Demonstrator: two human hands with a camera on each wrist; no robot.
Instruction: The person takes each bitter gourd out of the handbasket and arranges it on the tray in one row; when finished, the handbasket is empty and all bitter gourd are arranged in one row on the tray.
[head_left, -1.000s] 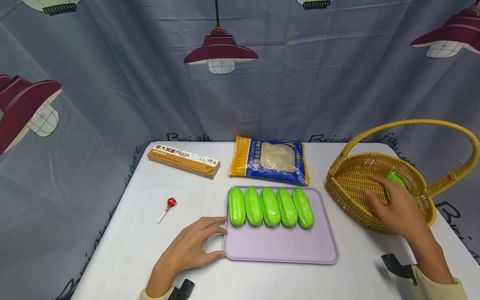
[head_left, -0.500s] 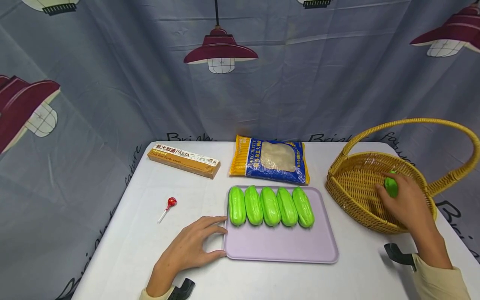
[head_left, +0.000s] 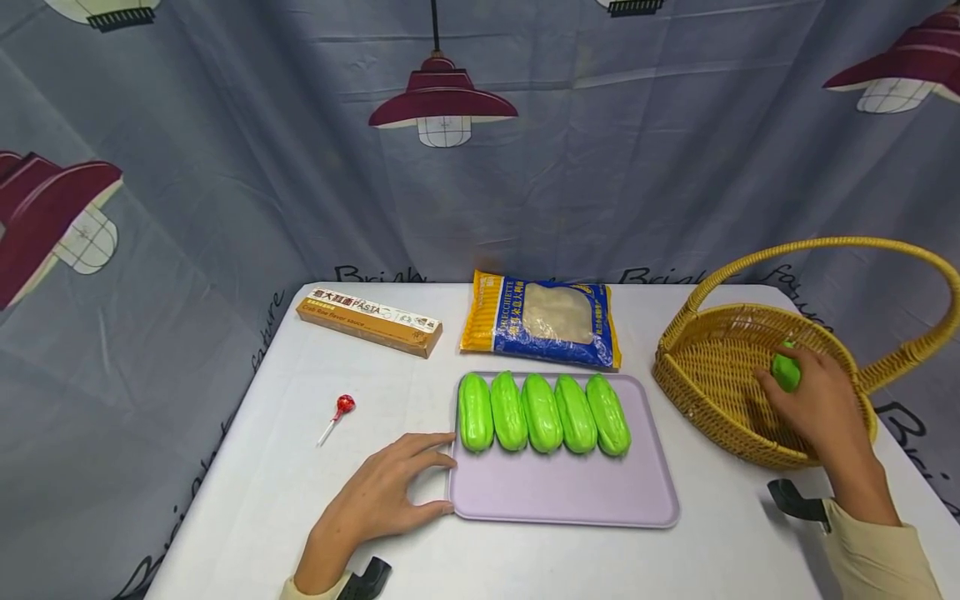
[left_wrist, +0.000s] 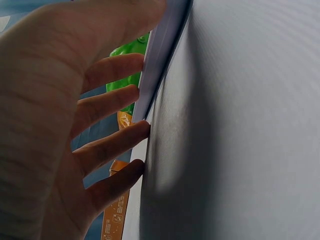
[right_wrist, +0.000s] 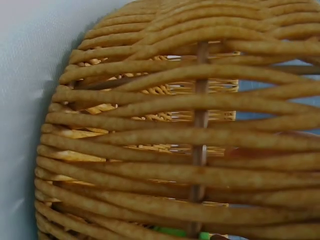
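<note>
My right hand [head_left: 822,406] reaches into a woven basket [head_left: 705,406] and holds a glossy green cucumber [head_left: 785,372] between thumb and fingers. Most of that cucumber is hidden behind the hand. The right wrist view is filled by the basket's wicker wall [right_wrist: 150,150]. On a lilac tray [head_left: 562,498], several similar green cucumbers [head_left: 542,414] lie side by side in a row along the back. My left hand [head_left: 375,493] rests at the tray's left edge, fingertips and thumb touching it. Spread fingers [left_wrist: 107,102] meet that edge in the left wrist view.
Behind the tray lies a blue and yellow pasta bag [head_left: 551,321]. A long pasta box [head_left: 367,322] sits at the back left, and a red lollipop [head_left: 344,405] lies in front of it. The basket's tall handle [head_left: 832,243] arches over its opening. A grey curtain [head_left: 570,183] hangs behind.
My right hand has shifted right and slightly towards me within the basket, its fingers closing around the green cucumber. The left hand and tray stay where they were.
</note>
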